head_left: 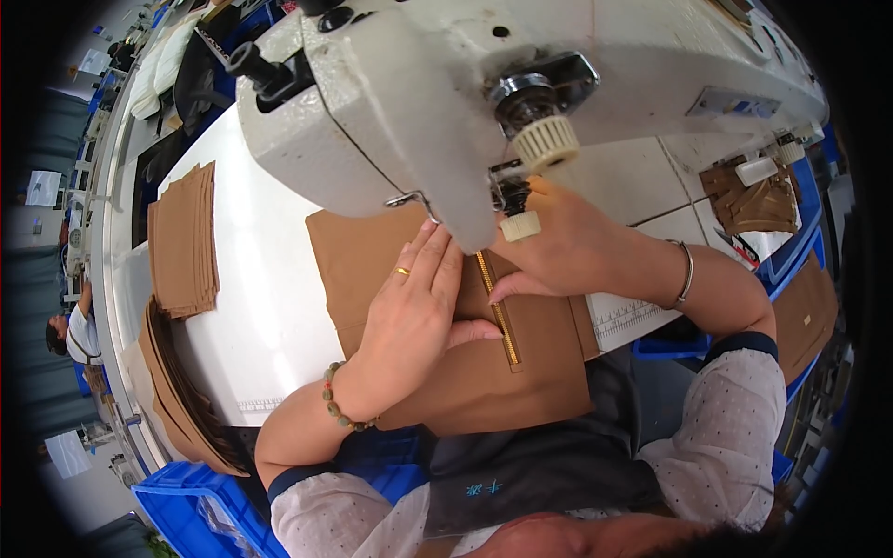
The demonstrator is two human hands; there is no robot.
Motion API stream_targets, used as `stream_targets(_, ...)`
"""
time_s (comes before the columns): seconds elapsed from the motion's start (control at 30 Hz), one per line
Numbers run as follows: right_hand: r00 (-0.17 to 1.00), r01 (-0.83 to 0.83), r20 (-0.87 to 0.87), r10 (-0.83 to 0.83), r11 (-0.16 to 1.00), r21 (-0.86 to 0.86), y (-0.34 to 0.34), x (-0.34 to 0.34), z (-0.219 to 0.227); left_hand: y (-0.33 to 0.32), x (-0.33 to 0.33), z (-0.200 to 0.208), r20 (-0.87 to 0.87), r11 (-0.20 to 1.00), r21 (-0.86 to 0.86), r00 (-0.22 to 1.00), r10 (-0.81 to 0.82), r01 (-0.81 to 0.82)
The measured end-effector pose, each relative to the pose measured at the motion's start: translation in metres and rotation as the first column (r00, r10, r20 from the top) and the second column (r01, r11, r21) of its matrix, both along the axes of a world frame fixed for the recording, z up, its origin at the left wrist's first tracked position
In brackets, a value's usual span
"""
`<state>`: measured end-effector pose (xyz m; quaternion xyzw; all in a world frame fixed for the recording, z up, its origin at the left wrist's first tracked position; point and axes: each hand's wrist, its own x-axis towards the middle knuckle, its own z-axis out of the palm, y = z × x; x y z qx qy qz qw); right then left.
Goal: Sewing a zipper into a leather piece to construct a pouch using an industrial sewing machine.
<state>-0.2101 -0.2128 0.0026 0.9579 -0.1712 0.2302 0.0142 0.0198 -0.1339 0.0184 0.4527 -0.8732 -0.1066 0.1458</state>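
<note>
A brown fabric or leather panel (446, 395) lies on the white sewing machine bed, with a gold-toothed zipper (498, 312) set in a narrow slot in it. My left hand (419, 307) rests flat on the panel left of the zipper, fingers stretched toward the needle area and thumb reaching the zipper's edge. Right of the zipper, my right hand (549, 237) presses on the panel, its thumb stretched beside the teeth. The sewing machine head (391, 112) and its cream tension knob (546, 142) hide the needle and some of my right fingers.
A stack of brown panels (184, 242) sits at the left, with curved brown pieces (181, 400) nearer me. A blue crate (200, 502) stands lower left. Brown strips (749, 200) fill a blue bin at the right. A person (82, 335) is at the far left.
</note>
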Motion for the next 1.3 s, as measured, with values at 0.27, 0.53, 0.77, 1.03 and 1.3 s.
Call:
stream_targets(0.27, 1.0, -0.005, 0.019, 0.003, 0.997, 0.081, -0.001, -0.0033, 0.0031, -0.0019, -0.0011, 0.0016, 0.045, 1.0, -0.007, 0.999, 0.001, 0.0)
stream_targets(0.53, 1.0, 0.0, 0.022, -0.002, 0.997, 0.078, -0.0009, -0.0022, 0.0052, -0.0028, -0.0014, 0.0025, 0.08, 0.999, -0.035, 0.997, 0.004, -0.001)
stream_targets(0.77, 1.0, 0.019, 0.019, -0.02, 0.997, 0.075, 0.0014, -0.0018, 0.004, -0.0033, -0.0013, 0.0033, 0.088, 0.998, -0.067, 0.996, 0.005, 0.001)
stream_targets(1.03, 0.999, 0.043, 0.001, -0.043, 0.996, 0.077, 0.0002, -0.0026, 0.0034, -0.0057, -0.0007, 0.0024, 0.12, 0.996, -0.089, 0.993, 0.014, -0.003)
stream_targets(1.3, 0.999, 0.032, 0.037, -0.034, 0.998, 0.048, -0.0032, -0.0012, 0.0032, -0.0071, -0.0004, 0.0023, 0.147, 0.995, -0.092, 0.989, 0.034, -0.021)
